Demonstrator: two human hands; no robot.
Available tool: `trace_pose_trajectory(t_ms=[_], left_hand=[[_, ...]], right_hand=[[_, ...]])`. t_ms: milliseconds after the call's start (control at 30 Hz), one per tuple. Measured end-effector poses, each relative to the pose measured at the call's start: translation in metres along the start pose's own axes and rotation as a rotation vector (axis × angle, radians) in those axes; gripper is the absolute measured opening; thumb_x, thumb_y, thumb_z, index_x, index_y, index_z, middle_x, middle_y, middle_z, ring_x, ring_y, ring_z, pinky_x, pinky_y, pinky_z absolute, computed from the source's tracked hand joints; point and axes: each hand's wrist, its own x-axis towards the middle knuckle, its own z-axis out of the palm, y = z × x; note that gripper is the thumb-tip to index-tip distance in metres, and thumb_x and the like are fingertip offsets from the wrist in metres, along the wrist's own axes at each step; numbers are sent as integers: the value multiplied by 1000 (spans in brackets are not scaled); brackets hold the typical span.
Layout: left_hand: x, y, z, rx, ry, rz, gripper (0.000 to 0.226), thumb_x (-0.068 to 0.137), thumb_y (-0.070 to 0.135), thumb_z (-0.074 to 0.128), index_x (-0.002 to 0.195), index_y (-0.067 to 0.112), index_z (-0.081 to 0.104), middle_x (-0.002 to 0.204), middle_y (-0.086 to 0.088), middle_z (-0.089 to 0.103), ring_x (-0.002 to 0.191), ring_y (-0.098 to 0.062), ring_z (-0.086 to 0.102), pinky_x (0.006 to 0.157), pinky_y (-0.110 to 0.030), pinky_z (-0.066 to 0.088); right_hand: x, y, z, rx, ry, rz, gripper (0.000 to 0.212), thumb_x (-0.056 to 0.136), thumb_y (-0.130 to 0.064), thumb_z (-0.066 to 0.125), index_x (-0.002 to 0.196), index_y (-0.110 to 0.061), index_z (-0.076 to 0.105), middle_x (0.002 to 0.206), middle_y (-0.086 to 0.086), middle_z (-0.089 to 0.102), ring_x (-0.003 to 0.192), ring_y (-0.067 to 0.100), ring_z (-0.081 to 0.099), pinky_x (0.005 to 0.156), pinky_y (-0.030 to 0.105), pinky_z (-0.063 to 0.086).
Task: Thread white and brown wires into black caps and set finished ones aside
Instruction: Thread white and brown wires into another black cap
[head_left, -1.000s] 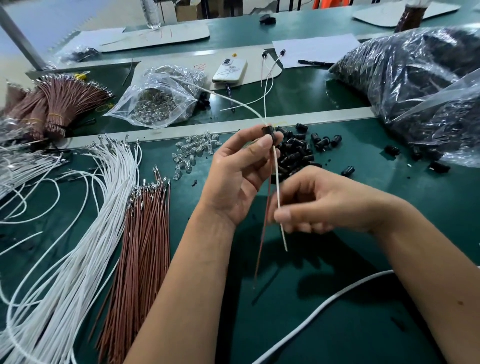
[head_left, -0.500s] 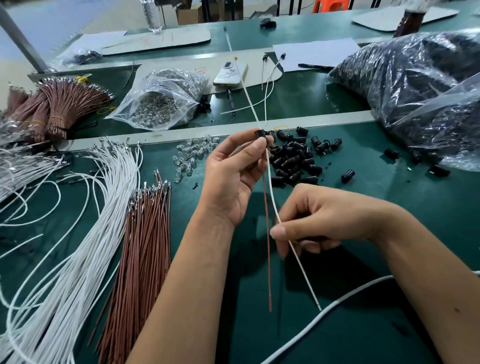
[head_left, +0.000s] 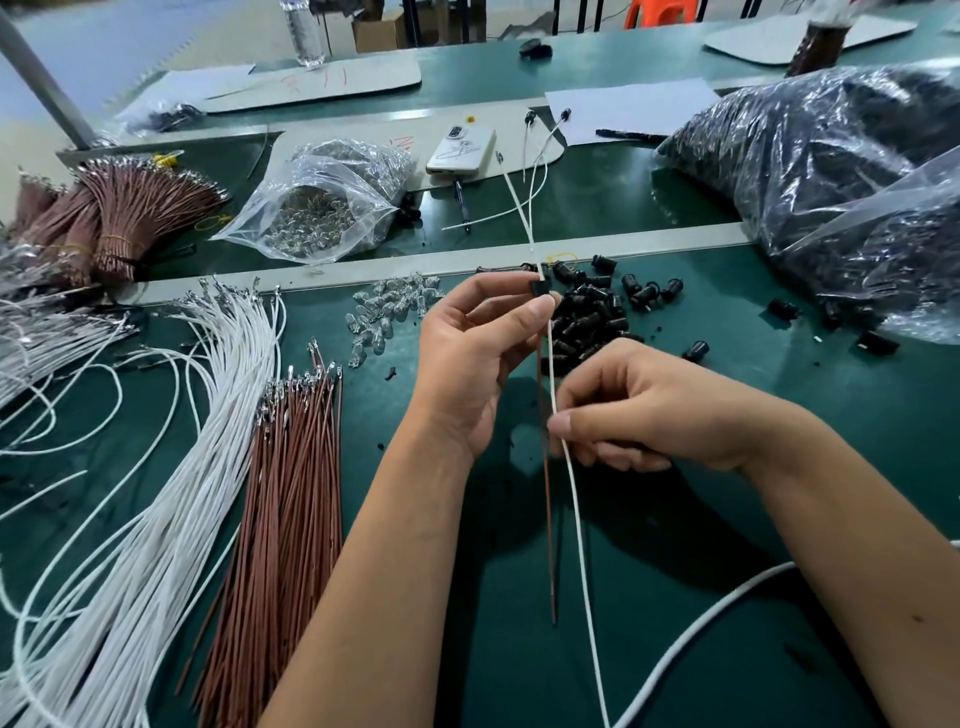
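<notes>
Green table (head_left: 675, 597), loose white wires (head_left: 171, 467), brown wires (head_left: 291, 509), black caps (head_left: 597, 317), clear bulbs (head_left: 387, 312)

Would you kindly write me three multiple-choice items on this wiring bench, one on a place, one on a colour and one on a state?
1. Where does the loose pile of black caps lie?
A. just beyond the hands
B. at the table's left edge
C. inside the clear bag of metal parts

2. What colours are the two wires hanging below the held cap?
A. both white
B. white and brown
C. brown and black

3. What is the right hand doing?
A. lying flat on the table
B. pinching the white wire
C. holding the phone

Answers:
1 A, the caps are heaped on the green table right behind both hands.
2 B, the brown wire hangs beside the white one.
3 B, its thumb and fingers close on the white wire while the left hand pinches the cap.
</notes>
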Motion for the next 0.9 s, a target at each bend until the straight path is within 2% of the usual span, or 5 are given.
trace_pose_trajectory(t_ms=[100, 267, 567, 700, 900], left_hand=[[-1, -1, 2, 73, -23, 18, 18, 81, -8, 72, 88, 8, 69, 84, -12, 71, 70, -15, 64, 66, -22, 53], [-1, -1, 2, 126, -36, 32, 18, 79, -4, 75, 88, 11, 70, 87, -13, 72, 69, -20, 64, 67, -31, 54], [-1, -4, 3, 123, -53, 13, 17, 74, 9, 76, 90, 13, 70, 88, -12, 75, 73, -21, 67, 67, -31, 56], [-2, -5, 4, 140, -40, 5, 17, 71, 9, 79, 85, 16, 73, 89, -15, 73, 81, -26, 67, 80, -40, 54], [-2, -5, 5, 166, -68, 0, 17, 73, 10, 77, 89, 12, 71, 88, -14, 74, 79, -25, 66, 83, -42, 54]], right_hand=[[0, -1, 1, -24, 26, 16, 24, 97, -23, 72, 81, -6, 72, 59, 5, 60, 41, 8, 46, 35, 16, 31], [11, 1, 6, 140, 386, -80, 17, 96, -17, 72, 86, -2, 72, 64, 4, 59, 46, 8, 45, 35, 17, 28], [11, 1, 8, 213, 410, -113, 21, 97, -15, 70, 81, -2, 67, 58, 2, 40, 43, 8, 31, 38, 17, 23], [12, 2, 8, 243, 433, -137, 33, 97, -17, 69, 90, 13, 59, 57, 1, 39, 43, 7, 30, 37, 17, 21], [12, -1, 6, 275, 459, -173, 38, 84, -32, 73, 86, 6, 68, 54, -5, 43, 44, 6, 32, 38, 16, 23]])
